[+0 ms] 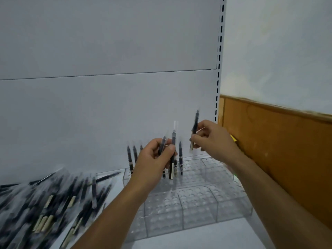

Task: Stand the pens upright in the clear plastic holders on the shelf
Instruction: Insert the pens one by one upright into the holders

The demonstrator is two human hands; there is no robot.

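Observation:
My left hand [155, 159] grips a small bunch of dark pens [172, 155] upright above the clear plastic holders [197, 200] on the white shelf. My right hand [213, 141] pinches a single dark pen [195, 127], held nearly vertical, above the holders' back right part. Several pens [130, 159] stand upright in the back left cells of the holders. A loose pile of wrapped dark pens [53, 203] lies on the shelf at the left. The picture is blurred by motion.
The shelf's white back panel [107, 105] rises behind the holders, with a slotted upright [218, 78] at its right edge. A brown wooden panel [278, 150] and white wall stand to the right. Something yellow [233, 138] shows behind my right hand.

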